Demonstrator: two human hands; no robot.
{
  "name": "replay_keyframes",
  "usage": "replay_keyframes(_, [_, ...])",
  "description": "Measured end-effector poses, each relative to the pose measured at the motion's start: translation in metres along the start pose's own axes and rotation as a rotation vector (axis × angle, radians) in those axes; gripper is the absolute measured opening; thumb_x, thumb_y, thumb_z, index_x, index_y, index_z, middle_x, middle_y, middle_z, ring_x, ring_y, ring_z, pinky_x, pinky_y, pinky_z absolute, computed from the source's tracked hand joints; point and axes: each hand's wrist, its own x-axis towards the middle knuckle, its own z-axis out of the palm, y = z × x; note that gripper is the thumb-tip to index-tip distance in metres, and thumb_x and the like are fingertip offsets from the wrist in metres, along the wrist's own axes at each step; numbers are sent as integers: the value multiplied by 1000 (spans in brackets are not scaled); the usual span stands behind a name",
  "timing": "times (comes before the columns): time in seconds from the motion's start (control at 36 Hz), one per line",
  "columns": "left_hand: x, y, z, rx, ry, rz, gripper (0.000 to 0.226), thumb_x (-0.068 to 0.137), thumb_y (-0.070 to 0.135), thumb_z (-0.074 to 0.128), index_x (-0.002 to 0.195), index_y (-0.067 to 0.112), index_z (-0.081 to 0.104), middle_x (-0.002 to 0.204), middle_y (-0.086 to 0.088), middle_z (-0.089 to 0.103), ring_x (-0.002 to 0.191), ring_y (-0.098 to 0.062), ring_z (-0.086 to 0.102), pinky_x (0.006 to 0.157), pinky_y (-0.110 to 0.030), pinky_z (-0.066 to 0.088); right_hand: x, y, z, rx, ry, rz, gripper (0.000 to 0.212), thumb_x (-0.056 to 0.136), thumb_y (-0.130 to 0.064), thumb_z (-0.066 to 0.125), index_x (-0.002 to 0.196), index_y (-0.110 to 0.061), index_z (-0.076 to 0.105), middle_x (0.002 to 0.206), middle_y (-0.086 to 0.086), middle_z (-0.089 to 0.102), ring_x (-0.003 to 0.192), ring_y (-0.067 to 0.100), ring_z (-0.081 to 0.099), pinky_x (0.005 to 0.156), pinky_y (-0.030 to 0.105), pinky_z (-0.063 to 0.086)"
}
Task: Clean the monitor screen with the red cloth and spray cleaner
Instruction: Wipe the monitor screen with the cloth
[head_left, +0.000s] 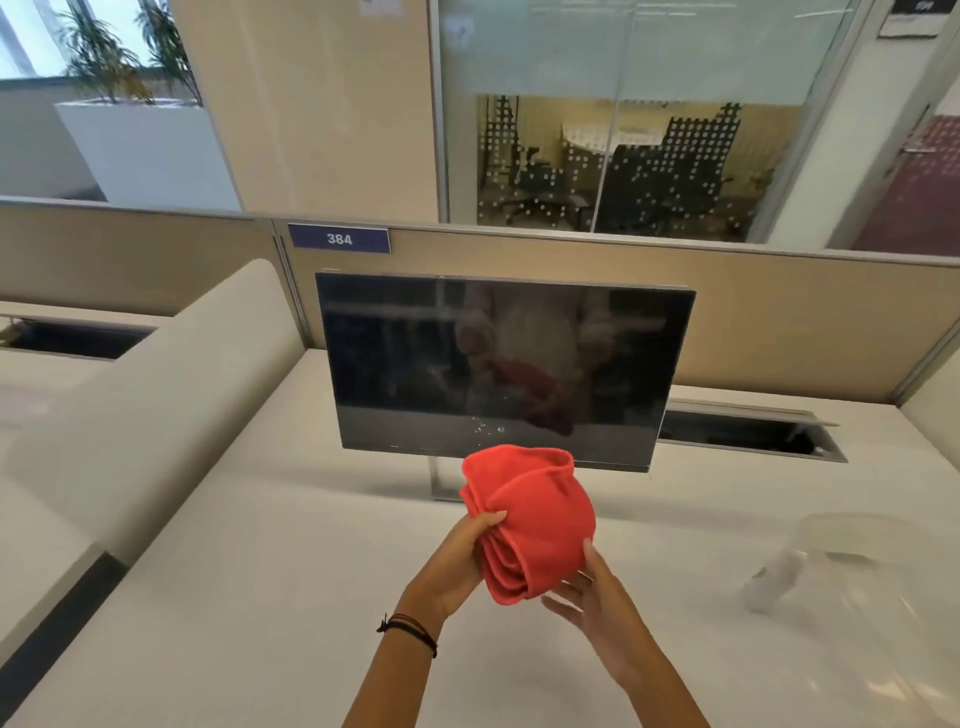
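The dark monitor (498, 364) stands on a thin stand at the back of the white desk, with a few spray droplets near its lower middle. Below its bottom edge, both hands hold up the bunched red cloth (535, 525). My left hand (460, 558) grips the cloth's left side, thumb on the folds. My right hand (592, 597) cups it from the lower right, fingers spread against the fabric. A blurred clear spray bottle (774, 577) lies on the desk to the right.
The white desk (260, 571) is bounded by a beige partition (779, 322) behind the monitor and a rounded divider (171, 384) on the left. An open cable slot (748, 431) sits behind the monitor's right side. A clear plastic container (872, 545) rests at right.
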Motion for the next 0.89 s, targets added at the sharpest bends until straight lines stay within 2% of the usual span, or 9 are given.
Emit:
replay_keyframes(0.06, [-1, 0, -6, 39, -19, 24, 63, 74, 34, 68, 129, 13, 46, 124, -8, 62, 112, -24, 61, 84, -29, 54, 1, -1, 11, 48, -39, -86, 34, 89, -36, 52, 117, -17, 54, 114, 9, 67, 103, 28, 65, 82, 39, 55])
replay_keyframes(0.19, [-4, 9, -28, 94, 42, 122, 49, 89, 47, 52, 131, 21, 47, 124, -2, 63, 114, -20, 60, 89, -30, 52, 7, -4, 27, -69, 51, -291, 89, 39, -56, 86, 115, -21, 56, 107, -1, 70, 99, 18, 67, 74, 26, 56])
replay_keyframes(0.31, [-2, 22, -49, 203, 147, 193, 49, 85, 53, 52, 123, 23, 49, 122, -7, 63, 101, -16, 64, 79, -26, 53, 7, -14, 39, -222, 140, -422, 34, 80, -14, 70, 112, -13, 58, 99, -4, 70, 88, 3, 67, 76, 18, 54])
replay_keyframes(0.36, [-1, 28, -59, 277, 163, 202, 51, 78, 50, 56, 121, 24, 47, 122, -8, 60, 98, -16, 64, 79, -26, 54, 6, -20, 43, -308, 166, -507, 21, 84, -5, 63, 102, -17, 61, 96, -4, 69, 81, -1, 66, 69, 10, 50])
replay_keyframes(0.44, [1, 37, -70, 456, 107, 190, 55, 74, 51, 64, 123, 37, 43, 125, -3, 57, 110, -16, 60, 95, -33, 50, 6, -26, 48, -437, 204, -620, 16, 85, -12, 64, 99, -19, 64, 94, -4, 70, 87, 13, 65, 69, 12, 51])
replay_keyframes(0.56, [5, 46, -72, 707, 4, 158, 58, 82, 39, 66, 131, 42, 35, 132, 13, 46, 121, -7, 49, 96, -23, 44, 3, -35, 54, -614, 314, -849, 33, 80, -12, 69, 88, -43, 61, 106, -24, 56, 101, -6, 52, 84, 4, 41])
replay_keyframes(0.69, [5, 69, -76, 751, -44, 219, 49, 87, 28, 62, 129, 41, 38, 135, 11, 47, 120, -10, 51, 98, -26, 44, 2, -49, 68, -696, 332, -921, 16, 78, -49, 58, 94, -46, 58, 137, -12, 35, 121, -17, 32, 92, -3, 30])
replay_keyframes(0.78, [2, 93, -83, 726, 3, 307, 42, 89, 28, 59, 127, 38, 43, 130, 10, 54, 117, -9, 55, 100, -28, 45, 5, -52, 76, -622, 286, -801, 47, 77, -62, 47, 120, -43, 45, 142, -9, 39, 123, 1, 41, 99, 16, 38])
replay_keyframes(0.89, [-3, 134, -95, 728, 94, 485, 33, 92, 22, 54, 123, 32, 49, 123, 7, 59, 113, -9, 58, 93, -21, 49, 8, -56, 93, -373, 307, -630, 36, 93, -31, 48, 128, -24, 44, 129, 4, 52, 113, 22, 51, 99, 39, 44])
